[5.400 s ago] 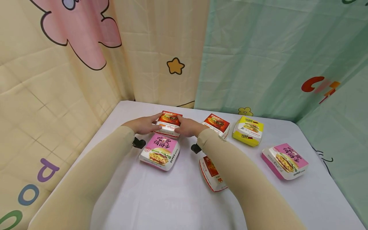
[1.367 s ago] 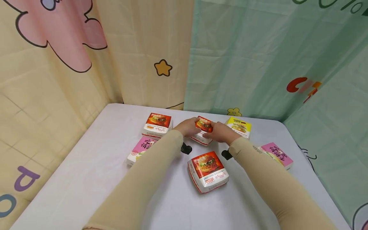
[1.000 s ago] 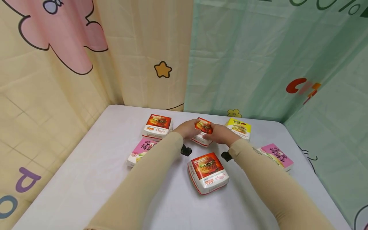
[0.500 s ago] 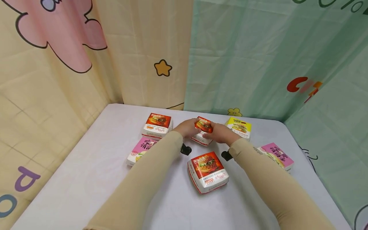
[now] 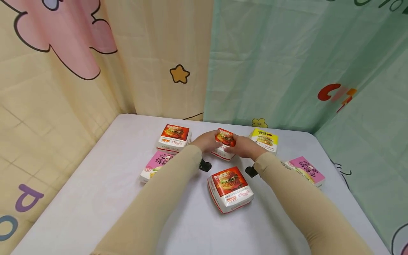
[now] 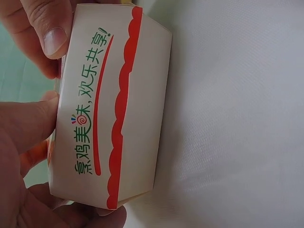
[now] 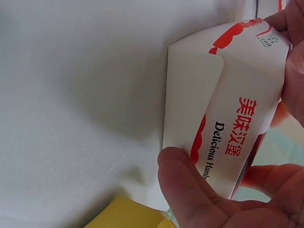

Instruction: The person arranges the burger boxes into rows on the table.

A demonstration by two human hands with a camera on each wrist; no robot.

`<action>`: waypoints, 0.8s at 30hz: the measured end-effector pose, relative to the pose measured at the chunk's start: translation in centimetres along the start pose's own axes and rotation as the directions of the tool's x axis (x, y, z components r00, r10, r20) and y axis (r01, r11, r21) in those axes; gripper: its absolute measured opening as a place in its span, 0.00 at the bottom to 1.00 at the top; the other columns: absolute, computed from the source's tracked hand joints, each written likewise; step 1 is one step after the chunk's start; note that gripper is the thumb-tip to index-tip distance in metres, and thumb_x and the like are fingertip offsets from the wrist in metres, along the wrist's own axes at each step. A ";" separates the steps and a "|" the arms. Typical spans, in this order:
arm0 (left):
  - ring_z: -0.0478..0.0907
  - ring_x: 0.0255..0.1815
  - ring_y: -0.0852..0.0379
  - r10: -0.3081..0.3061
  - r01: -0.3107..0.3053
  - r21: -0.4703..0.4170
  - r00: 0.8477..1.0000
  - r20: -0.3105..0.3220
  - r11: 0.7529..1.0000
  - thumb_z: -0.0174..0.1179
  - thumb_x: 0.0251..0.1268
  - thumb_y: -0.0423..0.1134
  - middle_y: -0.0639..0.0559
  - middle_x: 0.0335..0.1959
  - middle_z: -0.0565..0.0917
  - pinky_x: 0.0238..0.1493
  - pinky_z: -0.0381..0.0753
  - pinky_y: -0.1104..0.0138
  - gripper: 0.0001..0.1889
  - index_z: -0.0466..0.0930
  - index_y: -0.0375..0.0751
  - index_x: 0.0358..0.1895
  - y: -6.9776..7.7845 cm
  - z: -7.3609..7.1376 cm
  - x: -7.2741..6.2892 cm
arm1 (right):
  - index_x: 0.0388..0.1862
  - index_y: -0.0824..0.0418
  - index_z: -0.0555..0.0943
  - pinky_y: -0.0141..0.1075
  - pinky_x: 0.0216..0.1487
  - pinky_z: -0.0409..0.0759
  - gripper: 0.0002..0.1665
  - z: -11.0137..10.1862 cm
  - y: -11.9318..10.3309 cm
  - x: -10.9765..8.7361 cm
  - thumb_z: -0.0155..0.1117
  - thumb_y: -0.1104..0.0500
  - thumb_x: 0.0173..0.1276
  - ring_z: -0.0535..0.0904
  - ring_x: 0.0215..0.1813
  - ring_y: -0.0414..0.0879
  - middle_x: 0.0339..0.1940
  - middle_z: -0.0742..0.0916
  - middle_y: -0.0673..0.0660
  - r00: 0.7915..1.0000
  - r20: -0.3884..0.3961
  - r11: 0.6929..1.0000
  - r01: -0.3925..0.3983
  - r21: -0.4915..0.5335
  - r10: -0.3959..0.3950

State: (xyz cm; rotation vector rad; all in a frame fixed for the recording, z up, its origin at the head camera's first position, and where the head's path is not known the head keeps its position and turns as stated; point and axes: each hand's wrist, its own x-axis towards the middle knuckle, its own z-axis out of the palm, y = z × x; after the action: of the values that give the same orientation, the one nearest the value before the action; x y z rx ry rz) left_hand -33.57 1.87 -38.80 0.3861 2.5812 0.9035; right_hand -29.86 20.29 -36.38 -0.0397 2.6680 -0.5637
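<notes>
A white burger box with a red burger picture on its lid (image 5: 225, 137) sits at the back middle of the table, between both hands. My left hand (image 5: 207, 141) grips its left side. In the left wrist view, the thumb of the left hand (image 6: 23, 123) lies along the lid edge and a fingertip shows at the lower corner. From the right, my right hand (image 5: 246, 147) holds the same box. A finger of the right hand (image 7: 183, 183) presses the box's side wall (image 7: 228, 118) in the right wrist view, where a side flap is visible.
Nearer stands another red-and-white burger box (image 5: 230, 189). A similar box (image 5: 173, 138) is at back left, with a pink one (image 5: 156, 163) before it, partly behind the left sleeve. To the right are a yellow box (image 5: 264, 140) and a pink box (image 5: 307, 170). Curtains (image 5: 159, 53) border the table.
Over five seconds ago both hands were at the back-left red box; they have since moved right to the middle one. During the last second or so, hands and boxes stay nearly still.
</notes>
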 end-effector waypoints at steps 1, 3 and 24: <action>0.63 0.83 0.45 -0.002 0.002 -0.005 1.000 0.002 1.000 0.61 0.79 0.50 0.46 0.83 0.66 0.83 0.61 0.48 0.38 0.56 0.53 0.86 0.0 0.0 -0.1 | 0.88 0.60 0.50 0.55 0.74 0.75 0.56 0.0 0.0 0.0 0.66 0.40 0.76 0.73 0.69 0.59 0.81 0.70 0.67 1.000 0.004 1.000 0.000 -0.001 0.000; 0.63 0.83 0.45 0.005 -0.005 -0.005 1.000 -0.007 1.000 0.61 0.78 0.50 0.46 0.83 0.66 0.83 0.61 0.48 0.38 0.56 0.53 0.86 -0.1 0.0 -0.1 | 0.88 0.60 0.50 0.55 0.74 0.76 0.56 0.0 0.0 0.1 0.66 0.40 0.75 0.73 0.69 0.60 0.81 0.70 0.66 1.000 0.001 1.000 0.001 -0.007 -0.001; 0.64 0.83 0.44 0.024 -0.025 -0.031 0.999 -0.044 0.999 0.63 0.76 0.53 0.46 0.82 0.68 0.83 0.62 0.46 0.38 0.60 0.54 0.84 -1.4 -0.1 -0.6 | 0.89 0.57 0.49 0.56 0.76 0.73 0.56 0.4 -0.1 0.4 0.67 0.40 0.75 0.71 0.72 0.60 0.83 0.68 0.65 1.000 0.006 1.000 0.014 -0.011 -0.014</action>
State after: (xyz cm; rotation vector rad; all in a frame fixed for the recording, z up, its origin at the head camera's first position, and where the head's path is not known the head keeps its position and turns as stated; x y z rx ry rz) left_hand -33.26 0.53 -39.48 0.3941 2.6039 0.9701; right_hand -30.12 19.97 -36.82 -0.0625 2.6672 -0.5529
